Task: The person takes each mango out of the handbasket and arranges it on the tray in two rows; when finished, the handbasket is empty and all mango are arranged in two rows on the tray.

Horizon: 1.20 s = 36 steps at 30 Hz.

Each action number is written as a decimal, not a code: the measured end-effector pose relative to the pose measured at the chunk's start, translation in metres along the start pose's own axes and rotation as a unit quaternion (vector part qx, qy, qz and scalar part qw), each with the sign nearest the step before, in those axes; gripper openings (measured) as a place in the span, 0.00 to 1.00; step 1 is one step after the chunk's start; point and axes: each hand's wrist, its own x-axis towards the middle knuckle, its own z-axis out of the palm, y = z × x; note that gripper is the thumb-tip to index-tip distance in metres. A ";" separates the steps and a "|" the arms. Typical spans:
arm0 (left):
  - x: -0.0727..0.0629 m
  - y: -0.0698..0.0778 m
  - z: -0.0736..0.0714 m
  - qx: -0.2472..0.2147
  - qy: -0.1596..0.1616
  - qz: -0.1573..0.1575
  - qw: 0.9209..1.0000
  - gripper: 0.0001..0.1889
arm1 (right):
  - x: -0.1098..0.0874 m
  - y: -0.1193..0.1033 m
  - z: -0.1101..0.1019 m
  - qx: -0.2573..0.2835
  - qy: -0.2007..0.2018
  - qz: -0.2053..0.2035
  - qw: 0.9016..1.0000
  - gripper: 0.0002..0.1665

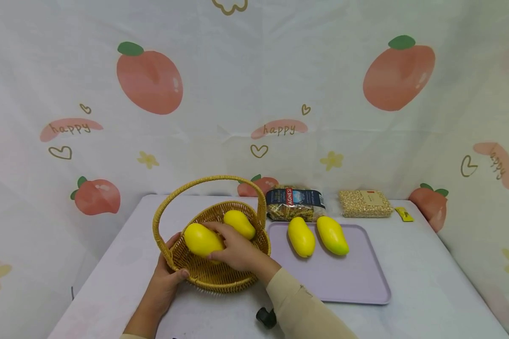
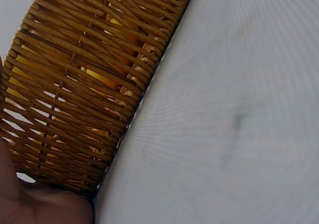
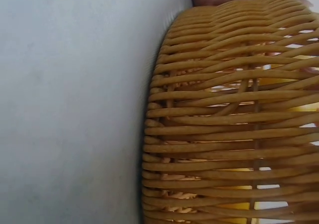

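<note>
Basket (image 1: 226, 285) sits lower ctr of frame, tray (image 1: 356, 280) lower rt. L hand (image 1: 166, 281) grips basket's left side; R hand (image 1: 236, 249) grips 1 mango (image 1: 200, 239) at basket's opening, w/ 2nd mango (image 1: 240, 224) in basket, 2 more mangoes (image 1: 301, 237) on tray.

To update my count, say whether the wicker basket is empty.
Not empty: a yellow mango lies inside the basket, beside a second mango that the right hand grips.
</note>
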 end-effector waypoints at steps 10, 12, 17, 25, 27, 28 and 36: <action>0.001 0.000 0.001 -0.001 0.005 -0.005 1.000 0.48 | -0.028 -0.016 -0.011 0.036 0.033 0.008 0.999 0.43; 0.001 0.000 0.001 0.000 0.007 -0.007 1.000 0.49 | -0.033 -0.019 -0.013 0.037 0.039 0.003 0.999 0.43; 0.000 0.000 0.002 -0.004 0.012 -0.011 1.000 0.49 | -0.048 -0.022 -0.018 0.041 0.057 -0.010 0.997 0.44; 0.002 0.002 0.001 -0.002 0.016 -0.004 1.000 0.51 | -0.071 -0.023 -0.024 0.083 0.057 -0.006 0.995 0.42; 0.002 0.002 0.001 -0.002 0.016 -0.006 1.000 0.52 | -0.077 -0.022 -0.026 0.096 0.057 -0.003 0.994 0.42; 0.002 0.002 0.001 -0.002 0.016 -0.007 1.000 0.52 | -0.081 -0.021 -0.026 0.100 0.056 -0.002 0.993 0.42; 0.001 0.001 0.002 -0.012 0.016 0.002 1.000 0.51 | -0.107 -0.019 -0.030 0.123 0.047 0.003 0.991 0.46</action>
